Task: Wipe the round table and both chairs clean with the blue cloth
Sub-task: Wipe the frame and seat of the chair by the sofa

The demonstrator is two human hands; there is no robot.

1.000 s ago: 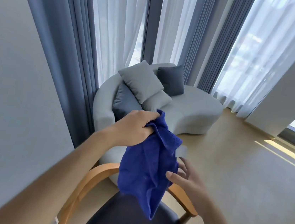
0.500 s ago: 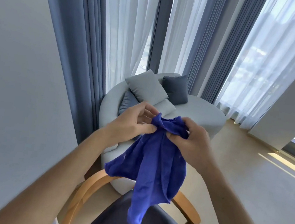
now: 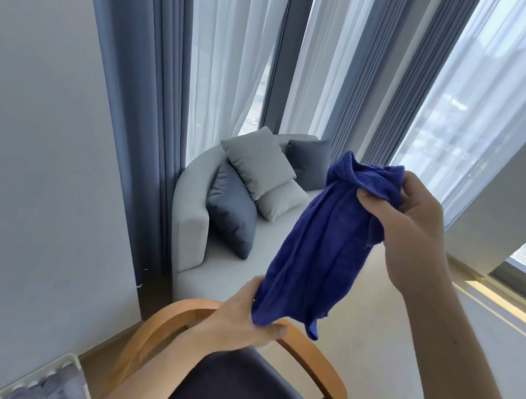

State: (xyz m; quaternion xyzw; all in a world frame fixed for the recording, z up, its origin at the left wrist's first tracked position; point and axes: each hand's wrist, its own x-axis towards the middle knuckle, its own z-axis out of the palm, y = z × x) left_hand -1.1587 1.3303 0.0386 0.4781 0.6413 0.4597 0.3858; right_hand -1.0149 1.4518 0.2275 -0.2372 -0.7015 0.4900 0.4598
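The left hand point(image 3: 241, 321) pinches the lower edge of the blue cloth point(image 3: 321, 249) just above the curved wooden backrest of the chair point(image 3: 311, 359), whose seat is dark and padded. The right hand point(image 3: 417, 225) has its grip closed on the bunched top corner, higher and further right. Judged from this 2-point hold, the soft, wrinkled terry fabric is being stretched for refolding; the round worktop is not visible.

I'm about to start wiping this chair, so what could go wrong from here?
The blue cloth is bunched between your right hand and left hand, so it may wipe poorly unless refolded. Its loose corner dangles near the chair's wooden rail and could snag.
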